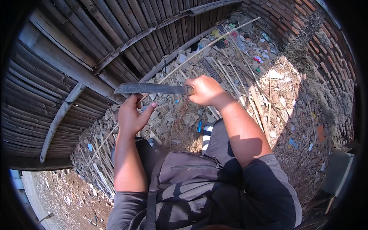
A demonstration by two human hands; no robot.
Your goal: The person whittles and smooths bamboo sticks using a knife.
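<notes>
My right hand (205,90) is closed round the handle of a machete (151,88), whose dark, broad blade points left. A long, thin bamboo strip (207,46) runs from the lower left up to the far right. My left hand (132,117) grips this strip, with its thumb sticking out and its fingers partly hidden. The blade lies across the strip just above my left fingers; whether the two touch, I cannot tell.
A bamboo slat wall (126,30) stands close on the left, and a brick wall (322,57) on the right. Rubble, plastic scraps and loose bamboo strips (258,107) cover the ground. More strips (101,168) lie by my left side. A dark bag (188,168) rests against my front.
</notes>
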